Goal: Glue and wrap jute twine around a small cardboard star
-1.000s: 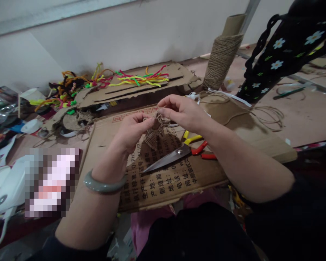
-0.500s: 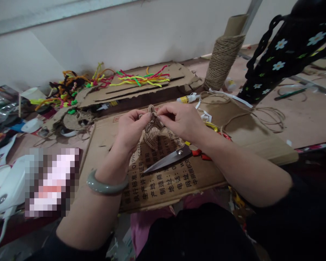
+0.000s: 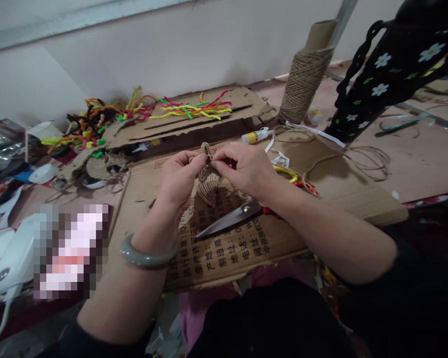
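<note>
Above the printed cardboard sheet (image 3: 224, 248) lying across the person's lap, both hands meet on a small twine-wrapped figure (image 3: 208, 181). The left hand (image 3: 179, 179) pinches its upper edge with thumb and forefinger closed on it, a grey-green bangle (image 3: 146, 256) on that wrist; the right hand (image 3: 246, 169) is closed too, its fingertips nipping the figure's top from the other side. The piece looks light and a little springy, rough enough not to slip, though the wound twine could loosen if pulled, so the wrapped body seems the safer grip. On the cardboard, just below the figure, lie scissors (image 3: 229, 220). Beyond the cardboard stand a cone of jute twine (image 3: 302, 84) and a small glue bottle (image 3: 256, 135); bright pipe cleaners (image 3: 190, 107) lie farther back.
</note>
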